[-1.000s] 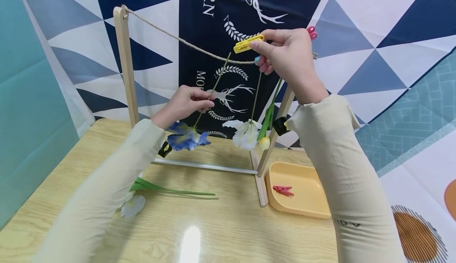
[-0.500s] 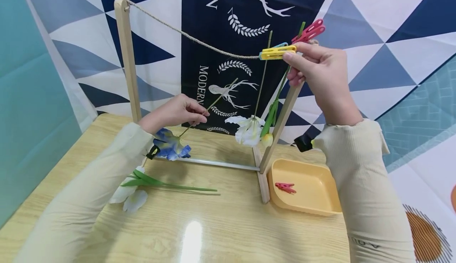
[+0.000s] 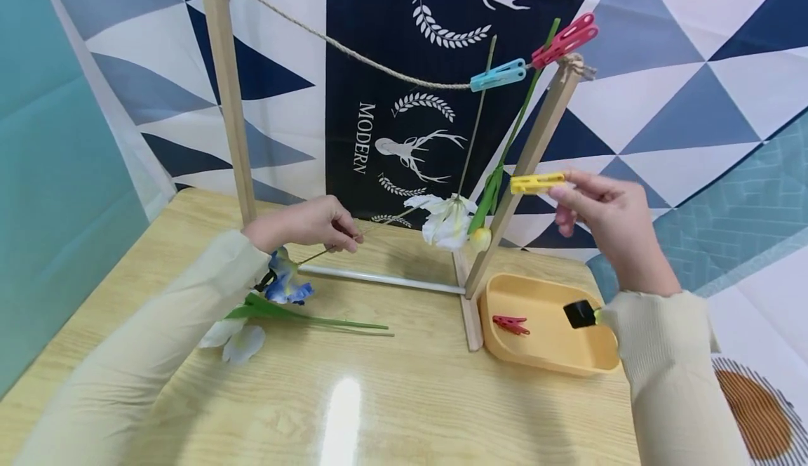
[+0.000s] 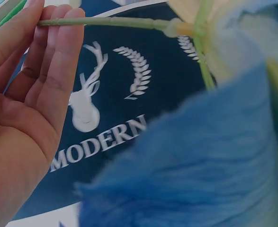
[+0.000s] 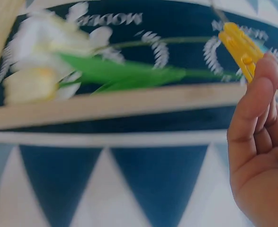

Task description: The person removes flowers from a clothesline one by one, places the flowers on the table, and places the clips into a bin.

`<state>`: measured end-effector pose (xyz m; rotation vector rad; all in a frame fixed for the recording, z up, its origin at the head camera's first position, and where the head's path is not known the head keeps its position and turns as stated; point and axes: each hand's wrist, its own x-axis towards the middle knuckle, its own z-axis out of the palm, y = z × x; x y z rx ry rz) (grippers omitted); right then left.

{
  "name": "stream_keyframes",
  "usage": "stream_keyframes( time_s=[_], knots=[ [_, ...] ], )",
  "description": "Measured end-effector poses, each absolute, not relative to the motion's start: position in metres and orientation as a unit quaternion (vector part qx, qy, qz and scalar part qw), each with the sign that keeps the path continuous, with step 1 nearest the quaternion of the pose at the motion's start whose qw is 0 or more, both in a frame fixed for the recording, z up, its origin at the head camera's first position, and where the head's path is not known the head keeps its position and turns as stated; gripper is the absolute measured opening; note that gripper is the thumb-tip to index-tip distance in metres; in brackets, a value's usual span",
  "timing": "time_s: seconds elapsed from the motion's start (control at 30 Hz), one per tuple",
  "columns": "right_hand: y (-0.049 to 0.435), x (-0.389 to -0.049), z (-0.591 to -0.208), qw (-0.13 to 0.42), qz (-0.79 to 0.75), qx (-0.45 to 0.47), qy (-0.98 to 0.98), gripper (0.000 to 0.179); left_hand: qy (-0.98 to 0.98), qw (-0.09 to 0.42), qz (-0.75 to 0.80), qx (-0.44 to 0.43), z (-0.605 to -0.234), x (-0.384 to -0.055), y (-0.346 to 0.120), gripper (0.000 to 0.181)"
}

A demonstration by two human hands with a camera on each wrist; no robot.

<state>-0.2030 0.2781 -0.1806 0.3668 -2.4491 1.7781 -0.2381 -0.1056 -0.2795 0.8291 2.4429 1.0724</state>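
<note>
One blue flower in left hand, one yellow clothespin in right hand.

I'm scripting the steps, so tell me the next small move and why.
Probably lift the blue flower to the rope: the left hand pinches its stem below the rope, the right hand holds a yellow clothespin, and a blue clothespin already holds a white flower there.
</note>
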Motion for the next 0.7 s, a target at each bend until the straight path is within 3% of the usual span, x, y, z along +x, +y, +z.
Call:
stream_keyframes(
  time_s=[0.2, 0.43, 0.7],
  knots=[
    [0.314, -0.198, -0.234, 0.008, 0.549, 0.068, -0.833, 0.037, 0.864, 0.214, 0.362, 0.277, -0.310, -0.236, -0.106, 0.014],
    [0.345, -0.199, -0.300, -0.028, 0.560, 0.038, -0.827, 0.024, 0.868, 0.236, 0.318, 0.301, -0.337, -0.233, -0.112, 0.010],
    [0.374, -0.201, -0.357, -0.095, 0.559, -0.034, -0.823, 0.044, 0.880, 0.251, 0.263, 0.307, -0.341, -0.232, -0.114, 0.011]
  ],
)
